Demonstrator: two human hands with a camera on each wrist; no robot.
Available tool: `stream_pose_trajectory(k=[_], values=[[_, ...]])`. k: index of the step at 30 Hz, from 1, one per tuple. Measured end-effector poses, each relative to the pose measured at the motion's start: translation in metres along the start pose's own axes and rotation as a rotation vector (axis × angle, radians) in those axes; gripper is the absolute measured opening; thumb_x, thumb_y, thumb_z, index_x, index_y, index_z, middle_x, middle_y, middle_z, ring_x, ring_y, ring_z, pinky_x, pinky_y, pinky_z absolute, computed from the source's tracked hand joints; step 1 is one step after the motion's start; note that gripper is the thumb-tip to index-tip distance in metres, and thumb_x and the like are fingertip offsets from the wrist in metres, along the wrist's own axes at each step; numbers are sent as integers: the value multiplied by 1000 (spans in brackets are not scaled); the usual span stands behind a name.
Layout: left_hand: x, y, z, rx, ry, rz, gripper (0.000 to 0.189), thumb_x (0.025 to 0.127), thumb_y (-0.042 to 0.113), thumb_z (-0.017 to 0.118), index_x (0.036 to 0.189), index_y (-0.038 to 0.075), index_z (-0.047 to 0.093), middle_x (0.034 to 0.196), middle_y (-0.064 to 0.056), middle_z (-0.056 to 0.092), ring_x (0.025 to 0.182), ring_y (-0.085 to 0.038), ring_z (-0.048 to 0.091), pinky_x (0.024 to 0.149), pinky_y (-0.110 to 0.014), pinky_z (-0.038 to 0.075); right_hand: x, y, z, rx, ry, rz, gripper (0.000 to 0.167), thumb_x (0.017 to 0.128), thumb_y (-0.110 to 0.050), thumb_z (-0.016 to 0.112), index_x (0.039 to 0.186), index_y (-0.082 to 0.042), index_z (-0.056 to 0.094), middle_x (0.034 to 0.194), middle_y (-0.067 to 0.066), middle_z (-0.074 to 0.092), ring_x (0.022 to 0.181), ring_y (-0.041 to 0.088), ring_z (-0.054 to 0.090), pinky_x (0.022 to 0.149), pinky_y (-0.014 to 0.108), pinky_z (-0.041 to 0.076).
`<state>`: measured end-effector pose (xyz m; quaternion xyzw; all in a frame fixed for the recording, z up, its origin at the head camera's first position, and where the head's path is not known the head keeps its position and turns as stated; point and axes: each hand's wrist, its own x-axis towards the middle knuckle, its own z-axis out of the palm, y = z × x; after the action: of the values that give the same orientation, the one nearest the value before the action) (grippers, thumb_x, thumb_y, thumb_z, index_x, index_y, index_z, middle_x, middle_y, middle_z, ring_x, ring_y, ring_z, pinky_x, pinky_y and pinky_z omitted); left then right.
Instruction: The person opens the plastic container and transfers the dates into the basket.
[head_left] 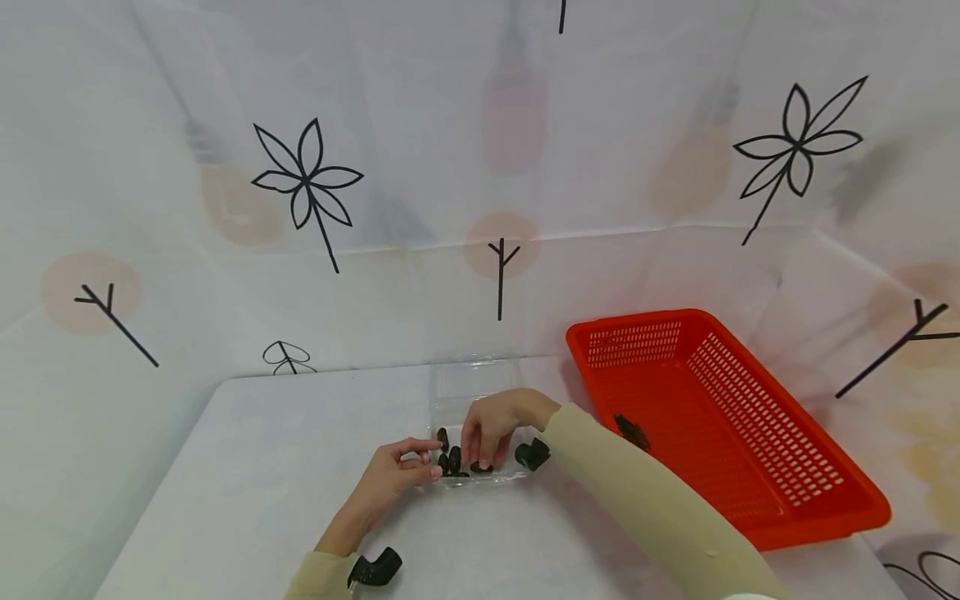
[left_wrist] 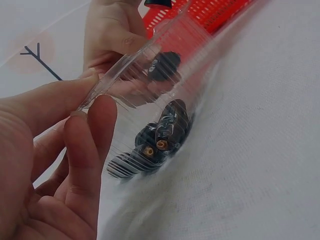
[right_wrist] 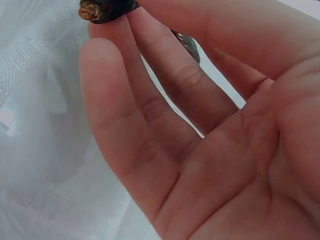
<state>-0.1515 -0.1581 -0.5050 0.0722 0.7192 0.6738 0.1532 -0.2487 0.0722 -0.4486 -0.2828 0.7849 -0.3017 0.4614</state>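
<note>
A clear plastic clamshell box (head_left: 510,472) lies on the table with its lid (head_left: 472,379) folded back. Several small dark, glossy oval pieces (head_left: 454,459) with round brown ends sit in its left part, also seen through the ribbed wall in the left wrist view. My left hand (head_left: 390,475) pinches the box rim between thumb and fingers (left_wrist: 80,165). Over the box, my right hand (head_left: 491,425) holds one dark oval piece (right_wrist: 107,10) at its fingertips; its brown end shows in the right wrist view. The exact kind of the pieces is unclear.
A red perforated plastic basket (head_left: 750,433) stands to the right, with a few dark pieces (head_left: 632,432) near its left wall. A white cloth covers the table (head_left: 247,467). Behind hangs a patterned white curtain (head_left: 420,167). Black wrist cameras sit on both arms.
</note>
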Motion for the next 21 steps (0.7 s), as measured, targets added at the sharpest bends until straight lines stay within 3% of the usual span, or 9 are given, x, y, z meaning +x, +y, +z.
stream_pose_trajectory(k=[10, 21], values=[[-1, 0, 1, -9, 2, -3, 48, 85, 7, 79, 126, -9, 61, 91, -2, 54, 76, -10, 64, 68, -28, 51, -13, -1, -10, 114, 85, -84, 18, 86, 2, 72, 104, 1, 75, 94, 7, 71, 83, 20, 67, 75, 35, 58], [-3, 2, 1, -14, -8, -6, 47, 86, 5, 76, 127, -11, 59, 93, -3, 52, 79, -11, 65, 70, -28, 51, -49, 2, -20, 134, 152, -176, 20, 89, -3, 69, 107, 2, 73, 95, 8, 70, 85, 22, 66, 78, 36, 57]])
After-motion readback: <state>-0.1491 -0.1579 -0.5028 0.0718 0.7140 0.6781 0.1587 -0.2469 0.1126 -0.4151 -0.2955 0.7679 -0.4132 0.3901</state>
